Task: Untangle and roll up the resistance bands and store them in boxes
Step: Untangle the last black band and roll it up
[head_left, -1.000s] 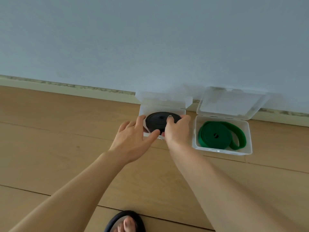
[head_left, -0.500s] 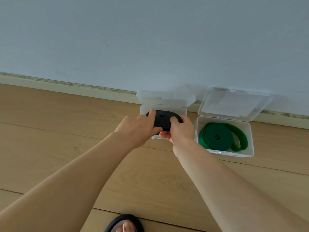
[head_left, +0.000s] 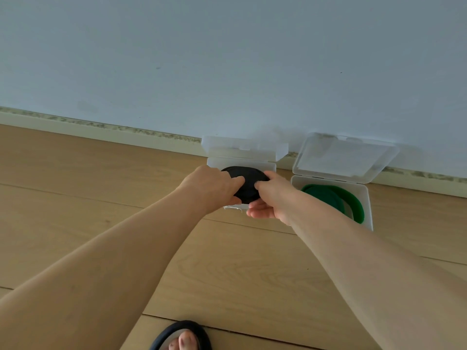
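the rolled black band (head_left: 249, 184) sits at the middle of the view, held over the left clear box (head_left: 267, 166) and tilted, its near edge raised above the box's front rim. the left hand (head_left: 212, 189) grips the roll from its 9 o'clock side, fingers curled over the top of the coil and knuckles up. the right hand (head_left: 271, 198) holds it from the 3 o'clock side, thumb pressed on the upper face and the other fingers curled beneath the near edge, so the roll is pinched between them. whether the far edge of the roll touches the box floor cannot be told.

the left box's hinged lid (head_left: 243, 147) stands open at 12 o'clock of the roll, leaning against the skirting board (head_left: 101, 132). at 3 o'clock, just beside it, stands a second clear box (head_left: 367, 198) with its own lid (head_left: 343, 156) thrown back against the wall (head_left: 227, 59). inside lies the rolled green band (head_left: 333, 195), with a loose outer loop bulging toward the box's right wall; the right forearm covers part of it.

both boxes rest on the pale wooden floor (head_left: 75, 198), close to the wall. at 6 o'clock, at the bottom edge of the view, a foot in a black sandal (head_left: 183, 335) shows.
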Available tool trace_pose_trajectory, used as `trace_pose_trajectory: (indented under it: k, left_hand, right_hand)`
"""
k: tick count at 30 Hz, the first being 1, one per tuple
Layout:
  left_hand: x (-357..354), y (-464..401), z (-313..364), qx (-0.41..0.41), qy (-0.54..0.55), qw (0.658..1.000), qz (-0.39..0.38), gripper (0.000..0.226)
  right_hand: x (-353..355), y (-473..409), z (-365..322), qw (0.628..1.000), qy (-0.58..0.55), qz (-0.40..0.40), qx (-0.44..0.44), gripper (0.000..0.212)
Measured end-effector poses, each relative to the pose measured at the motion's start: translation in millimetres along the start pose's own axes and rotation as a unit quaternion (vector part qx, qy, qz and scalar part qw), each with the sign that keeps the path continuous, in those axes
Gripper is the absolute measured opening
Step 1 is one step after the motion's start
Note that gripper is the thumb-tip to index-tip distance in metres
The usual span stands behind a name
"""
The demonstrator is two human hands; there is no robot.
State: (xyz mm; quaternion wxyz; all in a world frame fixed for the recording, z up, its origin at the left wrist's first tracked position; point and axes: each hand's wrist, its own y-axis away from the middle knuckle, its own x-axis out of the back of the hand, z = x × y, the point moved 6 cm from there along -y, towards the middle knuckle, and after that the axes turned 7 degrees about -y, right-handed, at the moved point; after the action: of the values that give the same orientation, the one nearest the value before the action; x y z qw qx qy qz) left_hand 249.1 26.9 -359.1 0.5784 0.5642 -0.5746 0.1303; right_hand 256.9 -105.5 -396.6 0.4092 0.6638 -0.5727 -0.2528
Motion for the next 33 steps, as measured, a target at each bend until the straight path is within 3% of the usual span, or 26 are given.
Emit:
trace_pose_trajectory:
  k: [6, 11, 18, 21, 23, 27, 33]
  left_hand:
    - [-1.0, -3.7, -4.0, 0.007, 0.017, 1.000, -0.011, 0.045]
    - [-1.1, -5.1, -4.4, 0.050, 0.080, 0.995, -0.014, 0.043]
    - [-5.4, 7.2, -3.3, 0.069, 0.115, 0.991, -0.001, 0.048]
    - [-0.9, 8.7, -0.2, 0.081, 0.054, 0.995, 0.023, 0.049]
    - [1.6, 8.5, 2.2, 0.069, 0.016, 0.997, 0.030, 0.048]
    - [-15.3, 11.5, 18.0, -0.051, -0.074, 0.996, -0.005, 0.031]
    - [-5.1, 7.8, 7.2, -0.016, 0.037, 0.999, 0.015, 0.031]
  right_hand:
    - [0.6, 0.4, 7.8, 0.999, 0.009, -0.043, 0.017, 0.051]
    - [-8.0, 8.8, 22.4, 0.998, -0.039, -0.035, 0.036, 0.051]
    - [-4.6, 11.3, 43.2, 0.991, 0.071, 0.003, 0.115, 0.056]
    - [-3.4, 9.2, 44.3, 0.988, 0.084, 0.017, 0.127, 0.057]
    - [-4.1, 7.8, 44.3, 0.989, 0.077, 0.025, 0.125, 0.056]
    - [-6.2, 6.1, 44.9, 0.991, 0.065, 0.035, 0.113, 0.056]
    - [-7.4, 5.1, 46.2, 0.993, 0.054, 0.041, 0.099, 0.054]
